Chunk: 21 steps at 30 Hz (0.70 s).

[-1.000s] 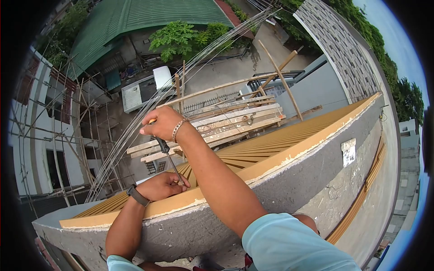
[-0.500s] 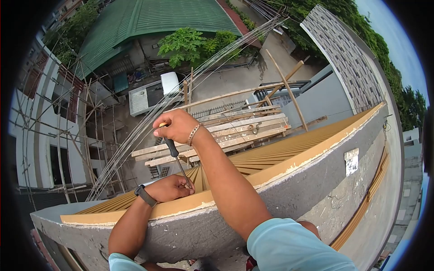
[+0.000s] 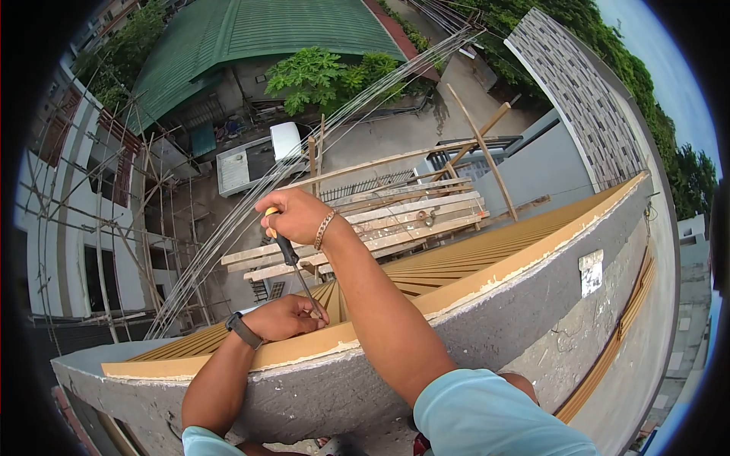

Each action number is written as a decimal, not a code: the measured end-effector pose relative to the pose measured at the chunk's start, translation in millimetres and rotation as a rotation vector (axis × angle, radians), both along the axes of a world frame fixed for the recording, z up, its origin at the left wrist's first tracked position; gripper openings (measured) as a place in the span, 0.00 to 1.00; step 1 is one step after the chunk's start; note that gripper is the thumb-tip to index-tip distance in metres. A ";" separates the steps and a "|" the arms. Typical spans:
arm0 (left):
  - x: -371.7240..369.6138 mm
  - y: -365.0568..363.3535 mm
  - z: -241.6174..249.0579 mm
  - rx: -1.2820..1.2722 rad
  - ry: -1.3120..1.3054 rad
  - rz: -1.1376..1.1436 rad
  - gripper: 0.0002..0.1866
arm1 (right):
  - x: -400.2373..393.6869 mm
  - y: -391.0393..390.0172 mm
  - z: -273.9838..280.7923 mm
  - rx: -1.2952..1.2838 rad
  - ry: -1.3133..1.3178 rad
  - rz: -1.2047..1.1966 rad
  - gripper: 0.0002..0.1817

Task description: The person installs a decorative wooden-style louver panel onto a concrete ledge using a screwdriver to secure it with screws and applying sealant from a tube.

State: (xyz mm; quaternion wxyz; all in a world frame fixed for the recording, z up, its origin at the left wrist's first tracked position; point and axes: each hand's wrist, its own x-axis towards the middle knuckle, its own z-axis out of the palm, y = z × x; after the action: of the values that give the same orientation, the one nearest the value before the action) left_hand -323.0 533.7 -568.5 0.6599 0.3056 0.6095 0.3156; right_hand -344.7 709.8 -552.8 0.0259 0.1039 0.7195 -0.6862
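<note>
Planks [image 3: 380,228] beyond parapet [image 3: 502,327]; truck [image 3: 234,169] behind planks, scaffolding [image 3: 104,273] left.

Outdoor building site, seen from high up, at the edge of a rough concrete wall [image 3: 487,334] I lean over. Items showing it: one building [image 3: 65,243] at left, fronted by pole scaffolding [image 3: 144,220]; wooden planks [image 3: 380,224], laid side by side as a platform below me; timber poles [image 3: 484,152], upright and slanting; overhead cables [image 3: 228,228], bundled. Surroundings, built-up: one green corrugated roof [image 3: 266,34]; one white pickup truck [image 3: 247,167], parked on paved ground [image 3: 395,140]; leafy trees [image 3: 308,76]; open sky [image 3: 654,45].
</note>
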 end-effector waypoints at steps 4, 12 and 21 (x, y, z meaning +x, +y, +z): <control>0.4 0.4 2.7 -0.023 0.011 -0.001 0.10 | 1.5 3.0 14.0 0.146 -0.099 0.023 0.09; 0.1 -1.0 -1.9 0.009 0.034 -0.001 0.09 | 3.0 4.8 1.3 -0.136 -0.005 0.022 0.10; -0.1 -2.1 -3.3 0.001 0.035 0.013 0.09 | 3.9 8.6 8.0 0.110 0.010 0.078 0.08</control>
State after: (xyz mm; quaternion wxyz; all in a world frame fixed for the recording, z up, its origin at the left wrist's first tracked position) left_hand -323.1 531.6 -571.9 0.6471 0.3074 0.6227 0.3147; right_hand -340.8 718.4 -544.8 0.0434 0.0735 0.7598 -0.6445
